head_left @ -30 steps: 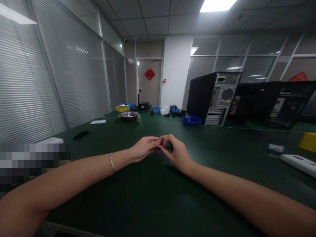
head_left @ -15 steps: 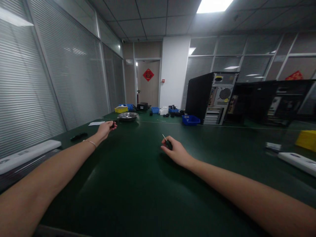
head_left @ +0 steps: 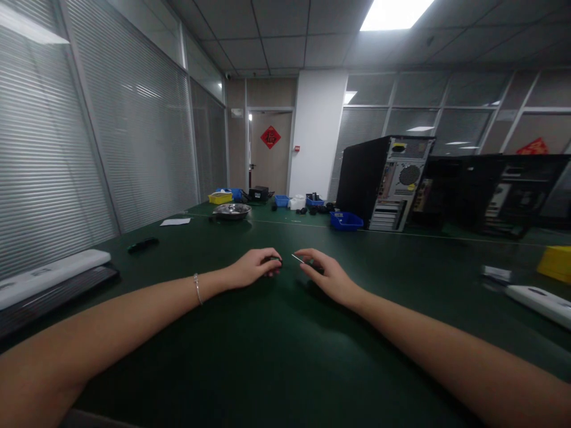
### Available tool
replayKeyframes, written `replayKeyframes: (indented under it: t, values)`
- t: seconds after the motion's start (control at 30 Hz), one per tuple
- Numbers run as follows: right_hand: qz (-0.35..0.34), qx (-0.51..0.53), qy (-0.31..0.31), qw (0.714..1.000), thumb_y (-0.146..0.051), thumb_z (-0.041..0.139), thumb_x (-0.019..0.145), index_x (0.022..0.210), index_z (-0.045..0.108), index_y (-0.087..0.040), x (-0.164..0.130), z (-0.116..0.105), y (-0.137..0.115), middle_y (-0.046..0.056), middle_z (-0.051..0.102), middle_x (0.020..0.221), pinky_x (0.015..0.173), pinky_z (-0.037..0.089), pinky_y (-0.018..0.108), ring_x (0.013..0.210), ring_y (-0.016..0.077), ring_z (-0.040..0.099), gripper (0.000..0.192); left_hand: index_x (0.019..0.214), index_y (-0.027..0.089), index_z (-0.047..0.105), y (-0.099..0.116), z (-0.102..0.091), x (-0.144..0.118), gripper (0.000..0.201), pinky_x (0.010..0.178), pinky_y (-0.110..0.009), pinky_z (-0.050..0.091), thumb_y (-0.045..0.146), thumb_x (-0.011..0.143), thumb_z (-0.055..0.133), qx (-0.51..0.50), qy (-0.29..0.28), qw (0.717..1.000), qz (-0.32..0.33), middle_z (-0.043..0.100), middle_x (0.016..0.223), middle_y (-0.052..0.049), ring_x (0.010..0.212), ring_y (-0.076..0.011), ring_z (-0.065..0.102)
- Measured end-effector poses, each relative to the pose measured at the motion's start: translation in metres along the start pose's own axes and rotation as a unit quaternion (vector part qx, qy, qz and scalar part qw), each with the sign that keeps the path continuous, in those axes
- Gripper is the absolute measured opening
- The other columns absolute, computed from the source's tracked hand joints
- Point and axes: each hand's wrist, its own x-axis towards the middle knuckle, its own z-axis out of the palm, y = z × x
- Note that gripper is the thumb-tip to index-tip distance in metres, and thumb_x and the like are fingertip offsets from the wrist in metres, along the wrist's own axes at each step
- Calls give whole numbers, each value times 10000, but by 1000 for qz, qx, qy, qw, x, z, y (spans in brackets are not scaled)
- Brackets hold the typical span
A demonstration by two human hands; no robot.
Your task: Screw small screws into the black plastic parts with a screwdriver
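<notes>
My left hand [head_left: 254, 268] rests on the green table [head_left: 250, 356] at centre, its fingertips pinched on a small dark part [head_left: 275, 260]. Just to its right my right hand [head_left: 328, 274] grips a small screwdriver [head_left: 300, 260] with a dark handle; the thin metal shaft sticks out leftward toward the part. The two hands are a few centimetres apart. A thin bracelet circles my left wrist.
A metal bowl [head_left: 232, 210] and yellow and blue bins [head_left: 222, 197] stand at the table's far end. A blue tray [head_left: 346, 221] sits beside an open computer tower [head_left: 386, 181]. A white keyboard [head_left: 49, 273] lies left, a black object [head_left: 143, 244] beyond it, a white device [head_left: 539, 300] right.
My left hand reached out to the far left near the bowl, then came back to centre with a small dark part. The right hand kept the screwdriver and stayed in place.
</notes>
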Motion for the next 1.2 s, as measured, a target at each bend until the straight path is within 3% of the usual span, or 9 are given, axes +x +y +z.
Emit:
replayKeyframes:
  t: [0.1, 0.2, 0.4, 0.77, 1.2]
  values:
    - [-57, 2, -5, 998, -262, 490, 886, 1106, 598, -223, -1, -1, -5, 50, 622, 984, 795, 460, 323, 905, 179, 568, 249, 1038, 149, 615, 13, 12, -4, 291, 722, -275, 469, 324, 815, 550, -33, 2, 999, 15, 638, 907, -63, 781, -163, 599]
    - [-84, -17, 8, 996, -252, 492, 884, 1105, 615, -226, -1, 1, -8, 54, 628, 937, 769, 464, 311, 854, 174, 578, 254, 1067, 135, 620, 13, 13, -4, 313, 751, -295, 481, 278, 790, 588, -63, 30, 998, 9, 654, 918, -80, 803, -179, 616]
    - [-85, -62, 18, 994, -241, 517, 862, 1084, 640, -245, -2, 3, -7, 47, 617, 934, 747, 466, 294, 838, 167, 585, 254, 1076, 144, 635, 6, 13, -3, 328, 711, -288, 487, 295, 788, 597, -53, 63, 996, 19, 676, 909, -81, 759, -172, 613]
    - [-109, -167, 45, 979, -230, 548, 838, 1097, 632, -296, -3, 6, -8, 37, 589, 1002, 731, 459, 292, 879, 179, 563, 281, 1052, 138, 638, 15, 16, -7, 335, 643, -261, 478, 349, 799, 576, -18, 32, 999, 13, 664, 842, -64, 692, -156, 598]
    - [-116, -149, 45, 981, -191, 499, 843, 1148, 606, -290, -4, 6, -10, 40, 639, 925, 758, 439, 331, 831, 192, 549, 338, 1062, 134, 633, 11, 17, -5, 342, 684, -283, 484, 347, 801, 575, -38, 67, 997, 19, 660, 944, -94, 722, -165, 609]
